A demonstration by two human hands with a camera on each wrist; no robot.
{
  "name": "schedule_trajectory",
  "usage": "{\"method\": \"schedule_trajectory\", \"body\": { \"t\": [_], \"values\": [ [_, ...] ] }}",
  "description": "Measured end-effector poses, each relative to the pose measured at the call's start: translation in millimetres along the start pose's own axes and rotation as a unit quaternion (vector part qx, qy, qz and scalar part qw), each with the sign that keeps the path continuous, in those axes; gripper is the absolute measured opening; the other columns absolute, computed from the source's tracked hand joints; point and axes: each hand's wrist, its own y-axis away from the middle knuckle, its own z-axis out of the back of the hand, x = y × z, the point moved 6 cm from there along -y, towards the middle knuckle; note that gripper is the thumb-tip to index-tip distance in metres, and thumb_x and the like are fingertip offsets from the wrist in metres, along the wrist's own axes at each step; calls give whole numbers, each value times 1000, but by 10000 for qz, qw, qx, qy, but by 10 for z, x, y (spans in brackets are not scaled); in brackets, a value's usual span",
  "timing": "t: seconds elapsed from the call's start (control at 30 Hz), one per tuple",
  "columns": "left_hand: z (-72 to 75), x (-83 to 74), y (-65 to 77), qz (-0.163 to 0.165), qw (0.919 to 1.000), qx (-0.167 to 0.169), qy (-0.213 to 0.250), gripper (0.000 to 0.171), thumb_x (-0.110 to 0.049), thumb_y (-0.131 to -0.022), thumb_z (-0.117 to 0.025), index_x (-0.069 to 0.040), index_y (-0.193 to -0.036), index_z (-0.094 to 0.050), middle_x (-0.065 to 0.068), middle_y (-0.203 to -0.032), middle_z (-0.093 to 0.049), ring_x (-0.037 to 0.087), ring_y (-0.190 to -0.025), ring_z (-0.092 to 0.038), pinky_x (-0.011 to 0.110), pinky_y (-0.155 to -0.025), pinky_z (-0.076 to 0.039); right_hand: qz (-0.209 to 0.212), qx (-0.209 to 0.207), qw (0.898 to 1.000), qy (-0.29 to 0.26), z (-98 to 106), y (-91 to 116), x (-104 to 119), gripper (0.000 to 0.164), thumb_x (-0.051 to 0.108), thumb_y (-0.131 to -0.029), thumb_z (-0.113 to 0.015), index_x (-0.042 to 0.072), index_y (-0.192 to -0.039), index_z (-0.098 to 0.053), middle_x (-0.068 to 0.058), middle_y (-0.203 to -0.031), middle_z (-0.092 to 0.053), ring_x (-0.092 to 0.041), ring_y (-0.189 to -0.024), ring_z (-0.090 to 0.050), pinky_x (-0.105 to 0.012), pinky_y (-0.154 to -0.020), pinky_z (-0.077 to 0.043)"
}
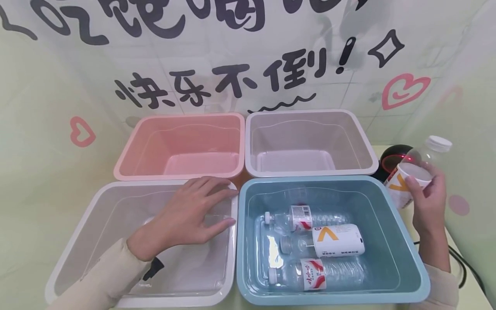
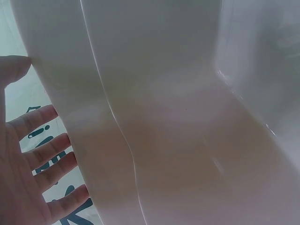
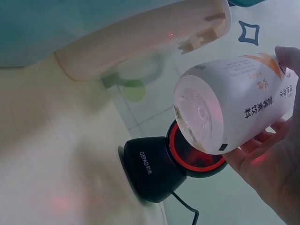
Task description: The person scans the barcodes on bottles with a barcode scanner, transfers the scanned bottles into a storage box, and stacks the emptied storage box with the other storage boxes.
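My right hand (image 1: 431, 204) grips a clear plastic bottle (image 1: 410, 185) with a white label, an orange V mark and a white cap. It holds the bottle tilted beside a black scanner (image 3: 157, 164) with a red-lit ring; in the right wrist view the bottle's base overlaps that ring. My left hand (image 1: 190, 213) lies over the light grey bin (image 1: 143, 301), fingers spread and fingertips at its right rim. Inside the blue bin (image 1: 333, 297) lie three bottles: a red-and-white-labelled one (image 1: 301, 217), one with the V label (image 1: 339, 240), and another red-and-white one (image 1: 314, 274).
Behind stand a pink bin (image 1: 180, 177) and a pale lilac bin (image 1: 310, 174), rims close together. A black cable (image 1: 466, 262) runs along the table's right side. A printed sheet with black characters (image 1: 228, 79) hangs behind the bins. Something small and black (image 1: 153, 269) shows beneath my left wrist.
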Motion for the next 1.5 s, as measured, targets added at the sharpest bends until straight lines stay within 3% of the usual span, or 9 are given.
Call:
{"method": "schedule_trajectory", "body": {
  "t": [0.2, 0.33, 0.97, 1.13, 1.27, 1.5],
  "values": [
    [1, 2, 1, -12, 10000, -10, 14, 58, -62, -93, -67, -25, -138, -69, -1, -146, -61, 24, -141, -53, 54, -121, -44, -380, -203, 9946, 942, 7, -1, -13, 48, 11, -97, -67, 12, -144, -60, 1, -127, -64, -15, -108, -59, -10, -80, -54],
    [5, 1, 1, -17, 10000, -22, 11, 58, -61, -93, -67, -25, -138, -69, 0, -146, -62, 25, -141, -54, 54, -121, -45, -555, -286, 9908, 1201, 18, -1, -36, 48, 12, -97, -69, 16, -144, -58, 4, -125, -62, -13, -108, -58, -9, -79, -52],
    [-7, 11, -2, -10, 10000, 19, 61, 58, -63, -94, -65, -26, -139, -68, -1, -148, -61, 25, -143, -53, 53, -122, -43, -432, -486, 9962, 584, 15, -18, -47, 57, 8, -93, -69, 14, -144, -44, -1, -131, -57, -16, -110, -54, -12, -79, -52],
    [5, 9, -6, -24, 10000, -8, 25, 58, -63, -94, -65, -26, -139, -68, 0, -147, -61, 25, -142, -53, 53, -122, -43, -223, -387, 9990, 17, -12, -24, -46, 58, 5, -92, -65, 11, -146, -45, -6, -132, -60, -19, -108, -56, -14, -78, -54],
    [10, 8, -9, -6, 10000, 27, -6, 59, -63, -94, -65, -25, -139, -68, 0, -147, -61, 26, -141, -54, 53, -122, -44, -317, -394, 9980, -377, -25, -33, -70, 50, 4, -94, -56, 11, -143, -46, -7, -131, -60, -19, -110, -56, -16, -79, -54],
    [13, 5, -7, 9, 10000, 74, -20, 59, -63, -94, -65, -25, -139, -68, 0, -147, -61, 25, -142, -53, 53, -122, -43, -315, -327, 9987, -242, -43, -20, -66, 53, 4, -95, -57, 11, -146, -43, -6, -135, -57, -19, -114, -54, -16, -83, -53]
  ]
}}
